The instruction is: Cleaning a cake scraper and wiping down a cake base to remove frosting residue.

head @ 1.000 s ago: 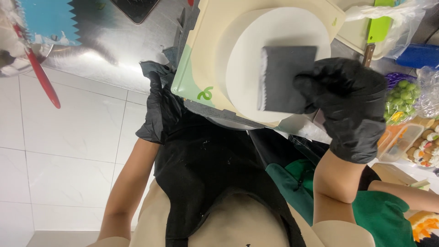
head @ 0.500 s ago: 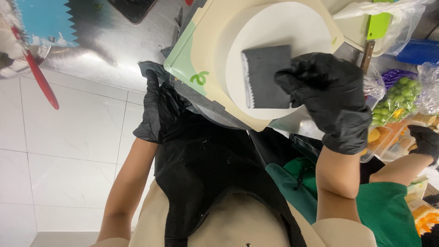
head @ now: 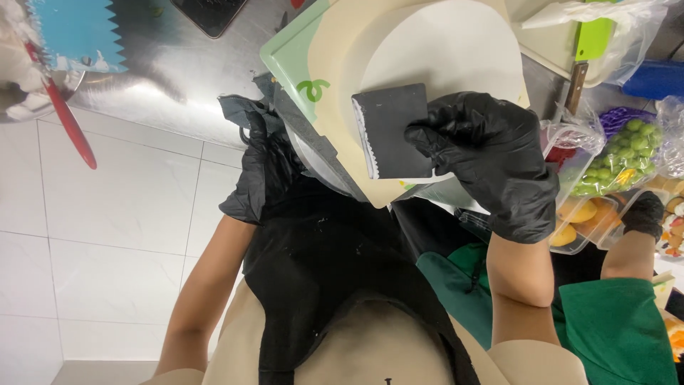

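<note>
While my right hand grips a black toothed scraper against the round white-iced cake, left hand under the turntable, its grip hidden from me.

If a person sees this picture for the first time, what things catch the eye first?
In the middle, the right hand in a black glove holds a dark toothed scraper against a white round cake. The left hand, also gloved, reaches under the cake's board. At the top left lies a blue comb scraper.
</note>
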